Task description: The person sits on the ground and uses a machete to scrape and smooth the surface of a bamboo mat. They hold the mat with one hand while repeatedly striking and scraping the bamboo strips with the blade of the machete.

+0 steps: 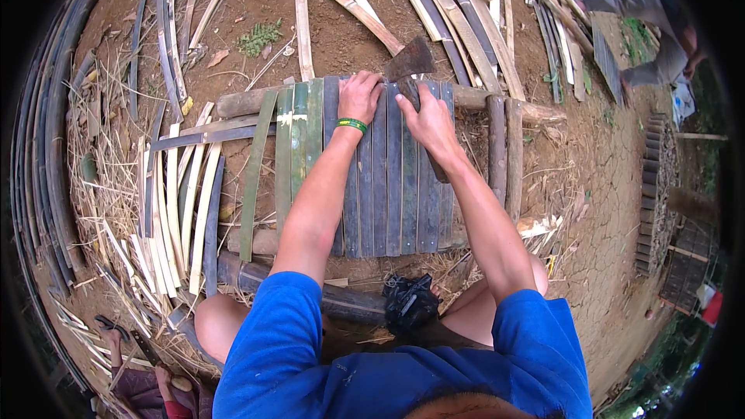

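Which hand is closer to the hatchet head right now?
Right. The right hand grips the handle just below the hatchet head. The left hand lies flat on the bamboo slats, beside the head and a little apart from it.

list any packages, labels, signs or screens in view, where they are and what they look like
Black plastic bag: crumpled, on the ground between the person's knees, below the slat panel.
White and blue bag or sheet: far right, beside another person; too blurred to tell which.
Red and white item: lower right edge, kind unclear.
No signs or screens in view.
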The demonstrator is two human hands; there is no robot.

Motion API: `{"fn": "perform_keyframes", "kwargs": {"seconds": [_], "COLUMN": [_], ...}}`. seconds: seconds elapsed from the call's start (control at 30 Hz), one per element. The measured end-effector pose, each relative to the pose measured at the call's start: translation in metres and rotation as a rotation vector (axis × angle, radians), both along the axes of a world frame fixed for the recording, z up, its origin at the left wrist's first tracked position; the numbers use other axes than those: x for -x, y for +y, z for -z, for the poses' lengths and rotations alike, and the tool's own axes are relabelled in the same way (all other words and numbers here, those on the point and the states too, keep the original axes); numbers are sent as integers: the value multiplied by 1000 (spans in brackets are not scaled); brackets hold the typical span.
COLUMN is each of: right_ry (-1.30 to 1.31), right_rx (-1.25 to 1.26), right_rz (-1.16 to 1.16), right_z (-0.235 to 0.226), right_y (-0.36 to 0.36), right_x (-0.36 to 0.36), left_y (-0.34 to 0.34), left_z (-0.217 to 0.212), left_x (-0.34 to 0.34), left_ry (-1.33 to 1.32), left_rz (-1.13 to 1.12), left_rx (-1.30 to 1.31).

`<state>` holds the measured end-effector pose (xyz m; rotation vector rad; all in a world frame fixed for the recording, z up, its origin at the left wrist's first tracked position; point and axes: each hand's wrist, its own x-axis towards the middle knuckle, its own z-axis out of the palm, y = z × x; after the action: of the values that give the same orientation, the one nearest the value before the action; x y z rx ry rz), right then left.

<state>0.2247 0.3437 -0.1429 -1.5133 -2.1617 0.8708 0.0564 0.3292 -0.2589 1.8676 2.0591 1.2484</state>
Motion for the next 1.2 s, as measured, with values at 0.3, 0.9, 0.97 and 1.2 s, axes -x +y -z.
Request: {"fn": "perform_keyframes", "kwargs": {"seconds": [0.3, 0.9, 0.97, 1.2], "right_ry": [-12, -69, -133, -82], "right_rx": [11, -91, -102, -77], "right_rz": [19, 9, 15, 29], "right_z": [10, 6, 22, 17], "right_y": [3, -13, -13, -12], "right_x": [5, 17, 15, 20], "left_y": [3, 1, 4, 1], "left_z": [5, 0, 0, 3], "left_x": [2, 5, 2, 7], "left_ry": [-71, -140, -134, -161], "left_rz": [-46, -48, -55, -56], "left_rx": [-31, -48, -66, -15]}}
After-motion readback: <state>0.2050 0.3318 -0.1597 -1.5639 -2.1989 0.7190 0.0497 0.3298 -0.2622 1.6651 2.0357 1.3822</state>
